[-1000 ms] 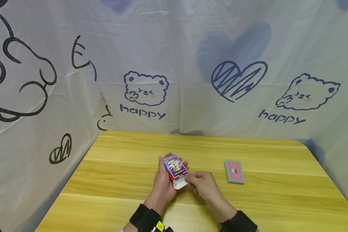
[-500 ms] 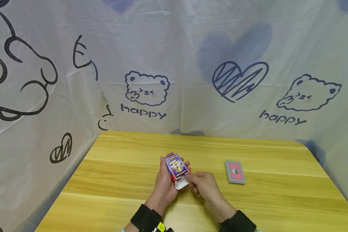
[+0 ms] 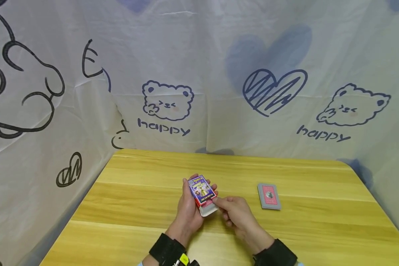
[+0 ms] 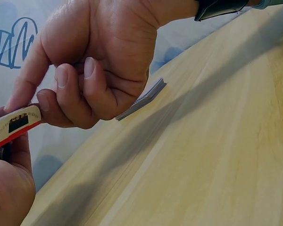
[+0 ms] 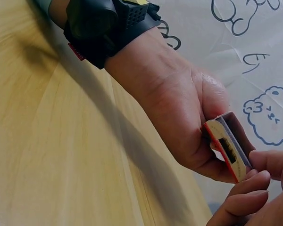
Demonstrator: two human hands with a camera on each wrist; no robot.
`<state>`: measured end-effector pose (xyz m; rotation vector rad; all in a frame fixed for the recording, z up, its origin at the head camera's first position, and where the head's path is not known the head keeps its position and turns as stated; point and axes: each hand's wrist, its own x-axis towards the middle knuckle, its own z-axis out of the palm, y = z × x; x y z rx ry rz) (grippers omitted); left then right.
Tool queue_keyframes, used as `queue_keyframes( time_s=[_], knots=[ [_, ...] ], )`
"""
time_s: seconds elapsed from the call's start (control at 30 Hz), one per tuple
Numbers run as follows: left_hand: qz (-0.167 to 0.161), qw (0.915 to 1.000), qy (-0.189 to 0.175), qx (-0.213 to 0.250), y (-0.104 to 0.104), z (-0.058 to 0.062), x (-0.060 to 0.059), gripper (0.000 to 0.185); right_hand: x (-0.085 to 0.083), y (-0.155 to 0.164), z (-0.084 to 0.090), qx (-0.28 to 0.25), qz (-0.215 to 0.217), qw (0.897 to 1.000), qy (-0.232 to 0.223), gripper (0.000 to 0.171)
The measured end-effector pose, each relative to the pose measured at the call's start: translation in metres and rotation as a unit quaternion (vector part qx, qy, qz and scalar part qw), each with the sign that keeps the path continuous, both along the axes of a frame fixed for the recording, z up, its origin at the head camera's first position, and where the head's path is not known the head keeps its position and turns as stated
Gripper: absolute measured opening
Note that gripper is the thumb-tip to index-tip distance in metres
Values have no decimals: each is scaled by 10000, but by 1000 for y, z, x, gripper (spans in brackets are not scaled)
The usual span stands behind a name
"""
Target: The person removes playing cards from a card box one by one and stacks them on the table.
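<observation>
A purple-and-red playing card box (image 3: 202,189) lies in my left hand (image 3: 187,214), gripped with the thumb along one side and fingertips showing at the other. Its opened end faces me, with the white flap (image 3: 208,211) folded out. Red-backed playing cards (image 3: 207,203) show at that opening. My right hand (image 3: 236,214) pinches at the opening's right corner with thumb and index finger; how many cards it holds cannot be seen. In the left wrist view, the other fingers of the right hand (image 4: 96,70) are curled. The right wrist view shows the box (image 5: 230,149) end-on in my left hand.
A grey-edged stack of red-backed cards (image 3: 269,196) lies on the wooden table (image 3: 136,192) to the right of my hands. A white curtain (image 3: 216,122) with drawn bears and hearts stands behind the table and at its sides.
Red card backs now show at the box's opening, where a dark gap was before; they have slid out towards me. The left hand stays nearly still around the box.
</observation>
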<state>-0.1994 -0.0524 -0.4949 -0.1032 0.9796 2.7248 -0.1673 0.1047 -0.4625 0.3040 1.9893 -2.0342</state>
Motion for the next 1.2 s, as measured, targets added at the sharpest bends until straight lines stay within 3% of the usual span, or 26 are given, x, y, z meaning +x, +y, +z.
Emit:
queue_keyframes(
  time_s=[0.3,0.57,0.87,1.2],
  knots=[
    [142,9998,-109,-37,-7,1,-3,60,2,7,2,113,495,9987,-71,19],
    [44,9998,-199,-63,-7,1,-3,64,1,16,9,363,1223,9918,-2,23],
    [-148,9997,-174,-61,-5,1,-1,60,-2,12,9,1069,542,9921,364,29],
    [-8,9997,-185,-178,-5,2,-2,60,-3,20,9,1020,1096,9883,280,19]
  ],
)
